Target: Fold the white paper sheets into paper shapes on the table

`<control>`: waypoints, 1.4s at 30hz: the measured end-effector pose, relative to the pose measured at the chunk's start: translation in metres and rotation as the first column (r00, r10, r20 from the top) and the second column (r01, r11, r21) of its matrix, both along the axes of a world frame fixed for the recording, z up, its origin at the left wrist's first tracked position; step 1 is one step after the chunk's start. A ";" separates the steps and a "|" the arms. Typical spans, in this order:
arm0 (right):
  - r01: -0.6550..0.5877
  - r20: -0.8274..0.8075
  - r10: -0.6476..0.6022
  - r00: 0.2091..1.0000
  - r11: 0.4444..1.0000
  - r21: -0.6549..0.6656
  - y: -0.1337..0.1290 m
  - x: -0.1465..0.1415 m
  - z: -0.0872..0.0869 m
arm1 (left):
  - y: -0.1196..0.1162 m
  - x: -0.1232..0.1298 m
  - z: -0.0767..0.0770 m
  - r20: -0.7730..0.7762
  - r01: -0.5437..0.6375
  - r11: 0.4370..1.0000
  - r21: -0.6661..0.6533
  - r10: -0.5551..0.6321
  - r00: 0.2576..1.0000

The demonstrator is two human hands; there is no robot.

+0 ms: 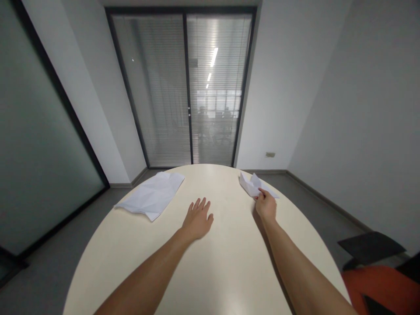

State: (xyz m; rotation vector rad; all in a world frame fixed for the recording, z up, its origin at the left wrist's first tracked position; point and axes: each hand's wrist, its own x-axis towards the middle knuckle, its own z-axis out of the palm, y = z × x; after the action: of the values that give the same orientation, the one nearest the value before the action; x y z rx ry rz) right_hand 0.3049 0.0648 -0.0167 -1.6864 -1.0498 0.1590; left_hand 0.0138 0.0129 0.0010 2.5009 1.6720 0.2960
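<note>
Right hand pinches folded paper, right of centre; hard tug may tear it. Left hand flat, fingers spread, empty. Creased sheet, left of centre, near table edge: draught could slide it off.

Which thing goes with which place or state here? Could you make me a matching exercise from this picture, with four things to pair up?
Things:
1. Large creased white paper sheet
2. White paper with raised folds
3. Bare left hand
4. Orange-red seat

Places or states:
A. Palm down, fingers spread
B. On the floor side of the table's edge, at the picture's lower right
C. Lying on the left part of the round cream table
D. At the fingertips of the bare right hand

Right pairs: 1-C, 2-D, 3-A, 4-B
</note>
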 end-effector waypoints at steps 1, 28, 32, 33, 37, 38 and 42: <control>0.018 -0.011 -0.018 1.000 1.000 -0.008 -0.001 -0.001 0.002 | 0.000 0.000 0.000 0.001 0.001 1.000 0.001 -0.001 1.000; -0.225 0.235 0.190 0.953 0.966 0.131 -0.018 -0.043 0.030 | 0.001 0.002 -0.001 0.078 -0.048 0.995 0.090 0.041 0.996; -0.502 0.368 0.478 0.797 0.864 -0.037 -0.023 -0.063 0.025 | 0.007 -0.005 0.004 0.030 -0.191 0.971 0.143 0.189 0.982; -0.545 0.396 0.524 0.754 0.836 -0.069 -0.024 -0.066 0.023 | 0.010 -0.010 0.006 0.005 -0.243 0.958 0.154 0.246 0.969; -0.626 0.451 0.615 0.647 0.766 -0.146 -0.025 -0.073 0.018 | 0.023 -0.038 0.015 -0.089 -0.419 0.893 0.166 0.437 0.895; -0.634 0.450 0.626 0.637 0.757 -0.156 -0.025 -0.073 0.018 | 0.026 -0.047 0.018 -0.104 -0.447 0.877 0.178 0.469 0.877; -0.645 0.448 0.643 0.622 0.744 -0.173 -0.026 -0.073 0.016 | 0.033 -0.074 0.023 -0.125 -0.560 0.791 0.246 0.598 0.791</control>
State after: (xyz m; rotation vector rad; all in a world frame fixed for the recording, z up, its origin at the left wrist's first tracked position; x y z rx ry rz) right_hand 0.2318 0.0384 -0.0007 -1.2833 -2.0314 0.2003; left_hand -0.0606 0.0464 0.0236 2.1073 2.6044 0.2813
